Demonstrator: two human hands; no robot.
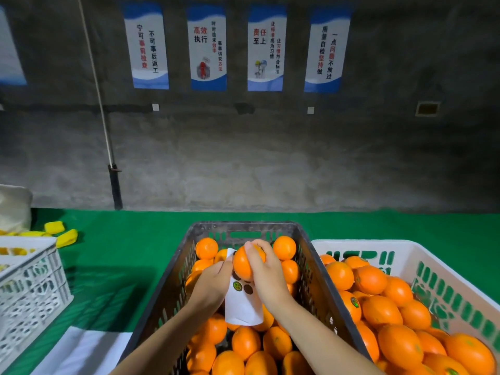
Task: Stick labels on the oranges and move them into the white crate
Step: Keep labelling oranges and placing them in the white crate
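The right hand (266, 274) is wrapped around one orange (244, 263) and holds it up over the black crate (162, 288). The left hand (213, 282) pinches a white sticker sheet (242, 307) right by that orange, and the sheet touches it. Round stickers (238, 286) sit on the sheet. The black crate holds a pile of oranges (246, 342). Just beside it on the right is the white crate (378, 243), full of more oranges (400, 345); a few have a sticker. Both crates sit on the green table (121, 253).

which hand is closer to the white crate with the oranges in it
Right. The right hand, gripping an orange, is left of the white crate; the left hand, holding the label sheet, lies farther left.
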